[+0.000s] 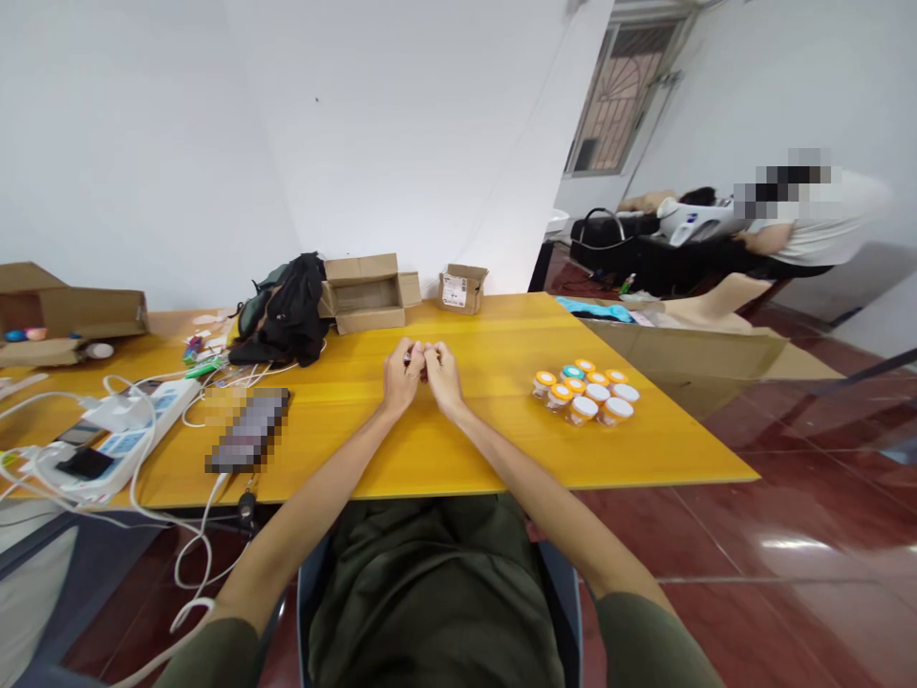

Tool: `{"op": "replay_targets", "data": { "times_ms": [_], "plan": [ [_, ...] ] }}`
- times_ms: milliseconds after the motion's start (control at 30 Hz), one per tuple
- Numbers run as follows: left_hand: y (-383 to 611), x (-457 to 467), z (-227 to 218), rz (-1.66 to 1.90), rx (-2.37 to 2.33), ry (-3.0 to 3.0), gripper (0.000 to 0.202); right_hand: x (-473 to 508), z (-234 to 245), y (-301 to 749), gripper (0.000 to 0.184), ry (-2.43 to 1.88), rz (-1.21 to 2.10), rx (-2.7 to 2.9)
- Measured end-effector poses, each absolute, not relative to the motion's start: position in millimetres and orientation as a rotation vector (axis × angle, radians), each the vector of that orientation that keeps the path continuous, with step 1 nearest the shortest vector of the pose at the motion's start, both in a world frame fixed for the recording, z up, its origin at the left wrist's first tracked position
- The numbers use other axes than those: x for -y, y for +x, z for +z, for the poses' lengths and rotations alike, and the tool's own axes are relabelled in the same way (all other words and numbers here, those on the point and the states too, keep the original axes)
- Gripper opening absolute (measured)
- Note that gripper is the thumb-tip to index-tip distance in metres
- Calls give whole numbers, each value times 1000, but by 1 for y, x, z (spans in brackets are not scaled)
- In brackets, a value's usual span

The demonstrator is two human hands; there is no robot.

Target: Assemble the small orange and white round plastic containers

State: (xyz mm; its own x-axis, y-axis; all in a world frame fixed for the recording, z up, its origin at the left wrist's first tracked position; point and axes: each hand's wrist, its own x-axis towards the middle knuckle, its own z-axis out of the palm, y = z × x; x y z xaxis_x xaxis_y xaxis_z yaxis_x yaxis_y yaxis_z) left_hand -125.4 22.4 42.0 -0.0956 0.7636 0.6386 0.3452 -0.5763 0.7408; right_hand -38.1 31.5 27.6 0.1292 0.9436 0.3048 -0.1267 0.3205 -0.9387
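Observation:
My left hand [399,376] and my right hand [442,373] meet over the middle of the yellow table [444,449], fingers curled together around a small dark reddish object [419,361] that is mostly hidden. Both hands pinch it from either side. To the right of my hands stands a cluster of several small jars [586,392] with orange, white and teal lids.
A white power strip [118,440] with tangled cables lies at the left, beside a blurred flat item [247,430]. A black bag [287,311] and open cardboard boxes [367,291] sit along the far edge. Another person [809,225] leans over a dark table at the back right.

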Motion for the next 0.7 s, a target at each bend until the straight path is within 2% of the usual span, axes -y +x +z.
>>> {"op": "replay_targets", "data": {
  "times_ms": [167,300,500,700],
  "plan": [
    [-121,-23,43,1810,-1169,1610,50,-25,30,-36,23,-876,743,1318],
    [-121,-21,45,1773,-1154,1661,47,-25,31,-34,23,-882,728,1333],
    [-131,-18,48,1516,-1106,1935,29,-36,32,-26,31,-903,947,1177],
    [-144,-27,45,1356,-1074,2066,27,-40,37,-7,39,-899,1215,1179]
  ]
}}
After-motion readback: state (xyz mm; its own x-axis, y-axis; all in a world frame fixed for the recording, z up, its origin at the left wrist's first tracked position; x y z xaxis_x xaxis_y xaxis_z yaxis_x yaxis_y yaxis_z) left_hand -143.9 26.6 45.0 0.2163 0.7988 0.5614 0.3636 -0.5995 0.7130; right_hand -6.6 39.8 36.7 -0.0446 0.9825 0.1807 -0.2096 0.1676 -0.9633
